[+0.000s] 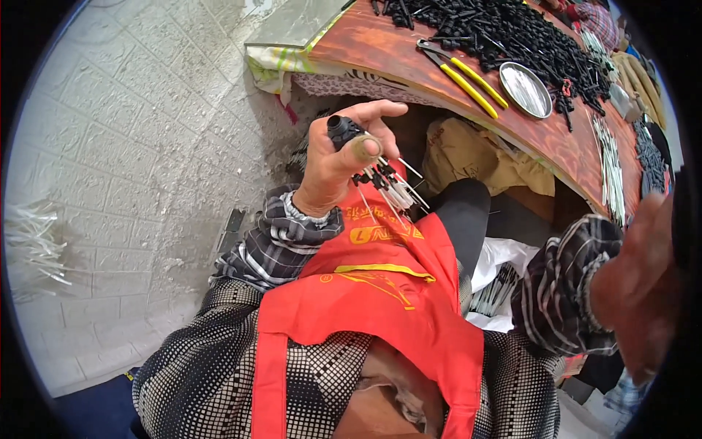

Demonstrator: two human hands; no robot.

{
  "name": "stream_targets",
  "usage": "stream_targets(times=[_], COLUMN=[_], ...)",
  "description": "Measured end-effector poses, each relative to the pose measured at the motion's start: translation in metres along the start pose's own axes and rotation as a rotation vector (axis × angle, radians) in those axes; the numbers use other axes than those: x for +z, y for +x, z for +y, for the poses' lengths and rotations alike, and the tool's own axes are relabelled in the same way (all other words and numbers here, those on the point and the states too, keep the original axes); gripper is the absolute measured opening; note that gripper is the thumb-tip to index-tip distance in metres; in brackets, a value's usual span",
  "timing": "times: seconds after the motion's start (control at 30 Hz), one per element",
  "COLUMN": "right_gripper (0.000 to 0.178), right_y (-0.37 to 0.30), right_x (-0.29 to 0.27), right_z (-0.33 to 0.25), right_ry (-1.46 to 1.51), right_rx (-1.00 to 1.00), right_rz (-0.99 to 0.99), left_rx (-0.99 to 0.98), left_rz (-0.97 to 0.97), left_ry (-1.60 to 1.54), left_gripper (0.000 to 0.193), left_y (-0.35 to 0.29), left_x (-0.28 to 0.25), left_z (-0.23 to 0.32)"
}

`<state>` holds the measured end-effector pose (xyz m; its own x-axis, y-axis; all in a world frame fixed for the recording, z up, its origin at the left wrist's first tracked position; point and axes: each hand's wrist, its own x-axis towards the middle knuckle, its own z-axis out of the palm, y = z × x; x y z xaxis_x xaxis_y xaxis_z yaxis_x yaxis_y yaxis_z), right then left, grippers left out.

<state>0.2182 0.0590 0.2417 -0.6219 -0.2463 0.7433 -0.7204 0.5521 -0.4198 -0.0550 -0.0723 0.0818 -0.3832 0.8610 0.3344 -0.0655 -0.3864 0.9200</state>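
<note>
My left hand [330,162] is raised in front of my red apron [380,307]. Its fingers curl round a bunch of small black plastic parts with thin white tubes [395,192], which stick out below the fingers toward the lower right. A black round-ended piece [341,126] shows between the thumb and the palm. My right hand [635,282] is at the far right edge, smeared by motion, and its fingers cannot be made out. The nearest thing to it is the right end of the reddish wooden table [578,170].
On the table lie a big heap of black plastic parts [482,33], yellow-handled pliers [468,82], a round metal dish [525,89] and a row of white tubes [608,164]. Below are a brown sack [468,150] and a white bag [504,256]. Another person's checked sleeve [596,23] shows beyond.
</note>
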Motion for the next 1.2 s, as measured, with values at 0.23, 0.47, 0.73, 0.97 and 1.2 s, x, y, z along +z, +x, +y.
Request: stream_targets(times=[0.23, 0.47, 0.73, 0.97, 1.2], right_gripper=[0.031, 0.031, 0.031, 0.031, 0.031], right_y=[-0.014, -0.027, -0.023, -0.038, -0.046], right_x=[-0.001, -0.002, -0.021, -0.016, -0.003], right_z=[0.002, 0.005, 0.014, 0.032, 0.007], right_ry=[-0.041, -0.149, -0.631, -0.544, -0.152], right_rx=[0.0, -0.051, -0.404, -0.369, -0.088], right_rz=[0.09, 0.201, 0.269, 0.23, 0.243], left_rx=[-0.004, 0.026, 0.023, 0.037, -0.054], left_rz=[0.008, 0.023, 0.017, -0.106, -0.077], left_ry=[0.011, 0.082, 0.004, 0.062, 0.087], left_gripper=[0.092, 0.092, 0.085, 0.082, 0.111], left_y=[0.009, 0.01, -0.018, -0.01, 0.017], left_x=[0.0, -0.004, 0.017, 0.012, 0.02], left_z=[-0.003, -0.01, 0.002, 0.004, 0.01])
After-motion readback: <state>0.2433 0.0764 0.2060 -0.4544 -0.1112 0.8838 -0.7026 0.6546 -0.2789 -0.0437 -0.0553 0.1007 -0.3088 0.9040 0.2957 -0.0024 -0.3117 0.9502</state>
